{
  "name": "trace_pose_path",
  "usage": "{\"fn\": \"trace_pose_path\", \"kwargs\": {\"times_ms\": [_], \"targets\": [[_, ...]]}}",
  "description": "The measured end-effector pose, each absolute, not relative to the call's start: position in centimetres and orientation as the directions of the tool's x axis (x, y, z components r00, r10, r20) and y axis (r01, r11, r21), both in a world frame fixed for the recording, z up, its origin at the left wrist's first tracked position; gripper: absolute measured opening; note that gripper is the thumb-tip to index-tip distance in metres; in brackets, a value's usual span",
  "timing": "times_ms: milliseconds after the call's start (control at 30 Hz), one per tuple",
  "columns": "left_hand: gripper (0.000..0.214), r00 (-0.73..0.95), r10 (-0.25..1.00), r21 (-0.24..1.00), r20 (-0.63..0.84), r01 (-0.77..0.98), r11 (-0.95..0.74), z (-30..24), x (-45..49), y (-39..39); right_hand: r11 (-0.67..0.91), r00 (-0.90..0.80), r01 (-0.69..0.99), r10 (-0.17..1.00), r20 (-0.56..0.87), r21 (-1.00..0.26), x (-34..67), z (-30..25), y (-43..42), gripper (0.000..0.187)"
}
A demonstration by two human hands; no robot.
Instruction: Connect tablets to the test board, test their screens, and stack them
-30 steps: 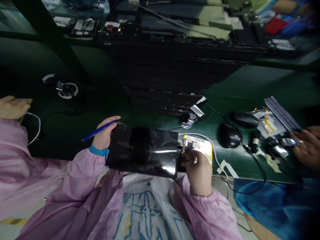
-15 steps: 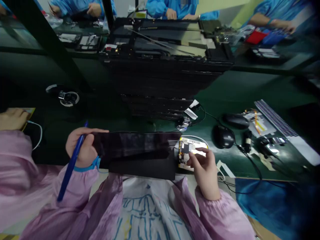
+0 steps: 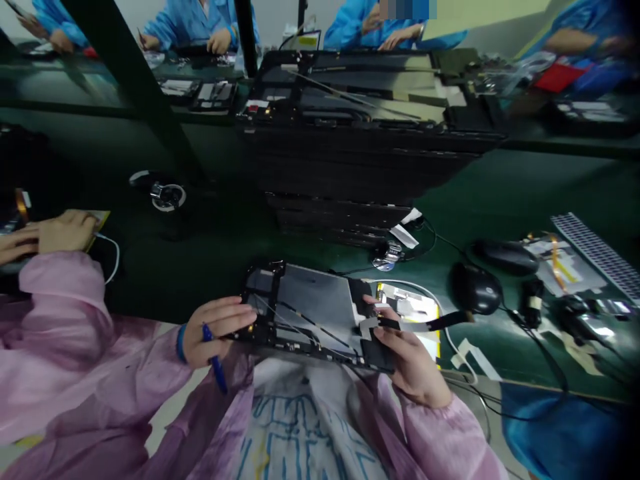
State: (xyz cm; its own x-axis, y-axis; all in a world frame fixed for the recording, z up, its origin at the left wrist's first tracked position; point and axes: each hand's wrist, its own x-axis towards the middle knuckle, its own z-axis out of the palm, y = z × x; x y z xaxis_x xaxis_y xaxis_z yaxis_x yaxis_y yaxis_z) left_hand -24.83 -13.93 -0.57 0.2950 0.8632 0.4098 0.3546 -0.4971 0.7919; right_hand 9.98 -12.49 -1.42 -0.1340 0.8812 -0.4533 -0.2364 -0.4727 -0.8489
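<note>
An opened tablet [image 3: 315, 300] lies tilted in front of my body, its inner side facing up with a grey plate and thin cables. My left hand [image 3: 215, 327] is closed on its left end, with a blue pen [image 3: 215, 360] tucked between the fingers. My right hand [image 3: 410, 357] grips the right end. A black ribbon cable [image 3: 445, 323] sticks out to the right from under its fingers. Just behind that hand lies a white board with yellow edges [image 3: 410, 303], partly covered by the hand and the ribbon.
Behind the tablet rises a tall stack of similar tablets [image 3: 350, 157]. Two black mice [image 3: 477, 288], cables and a flat part with orange ribbon [image 3: 563, 263] lie to the right. A neighbour's hands [image 3: 67, 230] work at the left. People in blue sleeves sit across the bench.
The tablet has turned from its dark face to its inner side. My right hand has left the white board and taken the tablet's right end. The pen now points lower.
</note>
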Motion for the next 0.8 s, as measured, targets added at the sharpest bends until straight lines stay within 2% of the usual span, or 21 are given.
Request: {"fn": "trace_pose_path", "kwargs": {"times_ms": [100,200,300,333,400,500,567,633,733,800], "targets": [[0.021,0.476,0.697,0.567,0.536,0.408,-0.715,-2.6,-26.2,-13.1,-0.463,-0.179,-0.203,0.884,-0.432,-0.863,9.4,-2.0,-12.4,0.052],[0.017,0.505,0.637,0.431,0.582,0.473,-0.768,-3.9,-26.6,-13.8,-0.449,-0.197,-0.125,0.885,-0.422,-0.885,9.5,-2.6,-12.4,0.055],[0.014,0.526,0.632,0.396,0.569,0.498,-0.772,-4.3,-26.3,-14.8,-0.335,-0.17,0.168,0.917,-0.362,-0.927,10.3,-3.2,-12.6,0.053],[0.013,0.535,0.647,0.404,0.544,0.509,-0.76,-4.3,-26.2,-15.0,-0.275,-0.149,0.318,0.931,-0.334,-0.907,10.5,-3.3,-12.7,0.052],[0.012,0.54,0.695,0.426,0.475,0.55,-0.718,-4.3,-26.1,-15.1,-0.156,-0.093,0.618,0.959,-0.268,-0.771,10.7,-3.3,-12.8,0.05],[0.013,0.525,0.738,0.468,0.423,0.571,-0.674,-4.2,-26.0,-14.9,0.031,-0.059,0.864,0.997,-0.04,-0.502,9.4,-3.1,-12.6,0.043],[0.014,0.497,0.758,0.509,0.423,0.561,-0.653,-4.0,-25.9,-14.6,0.179,-0.128,0.896,0.98,0.149,-0.406,7.4,-3.0,-12.4,0.039],[0.015,0.455,0.78,0.563,0.43,0.54,-0.626,-3.6,-25.8,-14.1,0.324,-0.246,0.874,0.938,0.244,-0.362,5.2,-3.1,-12.3,0.041],[0.022,0.305,0.848,0.714,0.433,0.458,-0.529,-2.6,-25.3,-13.5,0.427,-0.372,0.838,0.902,0.217,-0.34,3.2,-3.4,-11.8,0.048],[0.042,0.127,0.933,0.865,0.336,0.35,-0.359,-1.6,-24.4,-13.2,0.456,-0.413,0.809,0.89,0.192,-0.372,4.0,-3.4,-10.6,0.047]]}}
